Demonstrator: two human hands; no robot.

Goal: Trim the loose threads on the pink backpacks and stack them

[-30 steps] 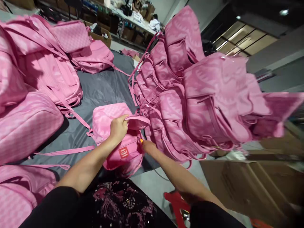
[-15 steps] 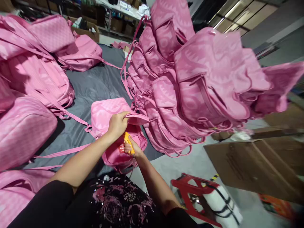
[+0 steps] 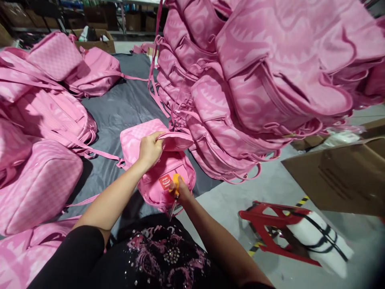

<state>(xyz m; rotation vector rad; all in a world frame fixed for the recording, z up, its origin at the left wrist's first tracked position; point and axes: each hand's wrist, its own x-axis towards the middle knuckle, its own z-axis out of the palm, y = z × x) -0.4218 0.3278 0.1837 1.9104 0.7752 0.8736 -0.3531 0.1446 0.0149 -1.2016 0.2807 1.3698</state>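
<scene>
A pink patterned bag lies on the dark grey cloth in front of me with its opening toward me. My left hand is closed on the upper edge of that opening and holds it up. Inside, a red label shows on the pink lining. My right hand, at the lower side of the opening beside the label, is closed around yellow-handled scissors. Their thin metal end points down toward my body, and the fingers partly cover the handle.
Pink backpacks are stacked high on the right. More pink bags lie on the left over the grey cloth. To the lower right, a red trolley stands on the floor near a large cardboard box.
My right hand has moved lower in the opening, and the scissors' metal end now shows more clearly. The red label is more exposed. My left hand keeps its hold; the view has shifted.
</scene>
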